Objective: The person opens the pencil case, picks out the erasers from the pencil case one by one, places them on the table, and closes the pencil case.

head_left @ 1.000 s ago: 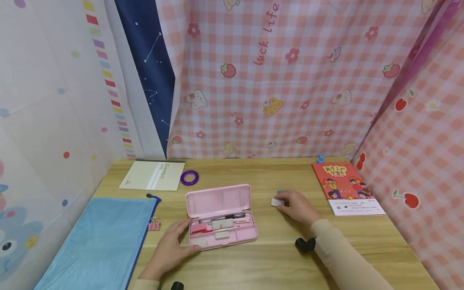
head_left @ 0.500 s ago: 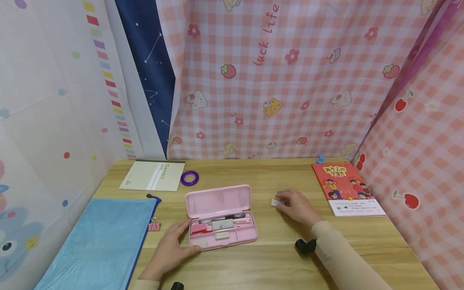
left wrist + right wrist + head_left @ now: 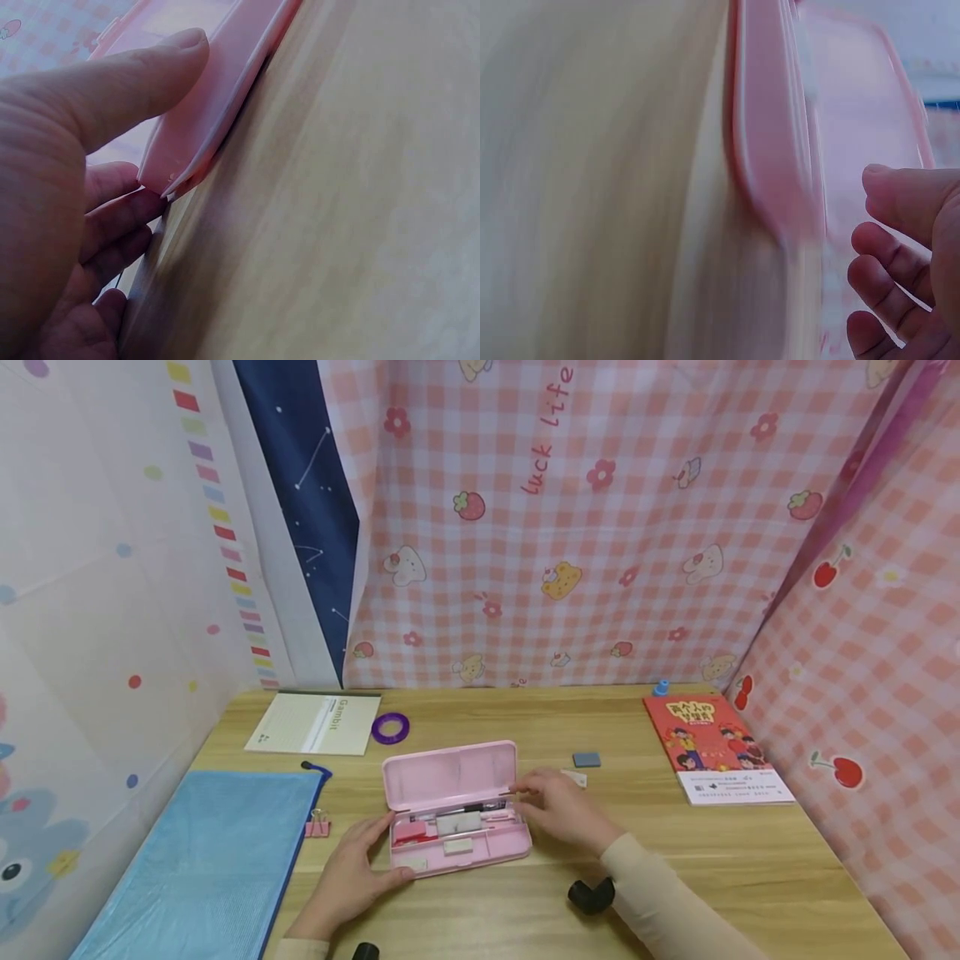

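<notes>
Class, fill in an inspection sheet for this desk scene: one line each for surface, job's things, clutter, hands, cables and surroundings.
Surface: wooden desk, light grain.
Job's things: open pink pencil case, lid up, with pens and small items inside; white eraser lying just beyond the right hand.
Clutter: grey eraser, red book, purple tape ring, pale notebook, blue mesh pouch, pink binder clip, small blue object at the back edge.
Hands: left hand holds the case's front left corner; right hand at the case's right end, fingers loosely bent, holding nothing visible.
Cables: nothing seen.
Surroundings: pink checked curtains, a dark blue starry panel.
</notes>
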### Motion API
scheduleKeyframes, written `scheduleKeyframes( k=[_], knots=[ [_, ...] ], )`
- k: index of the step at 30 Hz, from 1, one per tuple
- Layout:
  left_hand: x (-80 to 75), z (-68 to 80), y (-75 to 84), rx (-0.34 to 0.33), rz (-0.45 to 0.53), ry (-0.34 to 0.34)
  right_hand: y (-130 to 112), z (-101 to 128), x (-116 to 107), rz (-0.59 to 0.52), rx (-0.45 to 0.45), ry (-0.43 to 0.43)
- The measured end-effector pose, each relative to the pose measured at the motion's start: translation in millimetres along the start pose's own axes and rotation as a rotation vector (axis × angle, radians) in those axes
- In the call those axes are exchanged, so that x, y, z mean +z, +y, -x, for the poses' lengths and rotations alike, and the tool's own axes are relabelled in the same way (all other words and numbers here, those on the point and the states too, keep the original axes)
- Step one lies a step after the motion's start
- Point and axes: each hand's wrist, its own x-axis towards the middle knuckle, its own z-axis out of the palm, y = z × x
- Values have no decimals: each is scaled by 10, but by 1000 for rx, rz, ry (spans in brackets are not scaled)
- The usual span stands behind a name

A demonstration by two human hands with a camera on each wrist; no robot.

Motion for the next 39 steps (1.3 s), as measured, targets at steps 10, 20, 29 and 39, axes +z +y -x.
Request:
scheduleKeyframes(
  k=[10, 20, 29, 39],
  knots=[
    [3, -5, 22, -21, 12, -9, -320, -221, 334, 126, -194, -50],
    [18, -11, 11, -8, 14, -3, -329, -265, 447, 142, -194, -58],
    [24, -20, -12, -7, 7, 0, -342, -277, 463, 141, -170, -66],
    [23, -9, -28, -13, 9, 0, -355, -287, 474, 119, -162, -54]
  ],
)
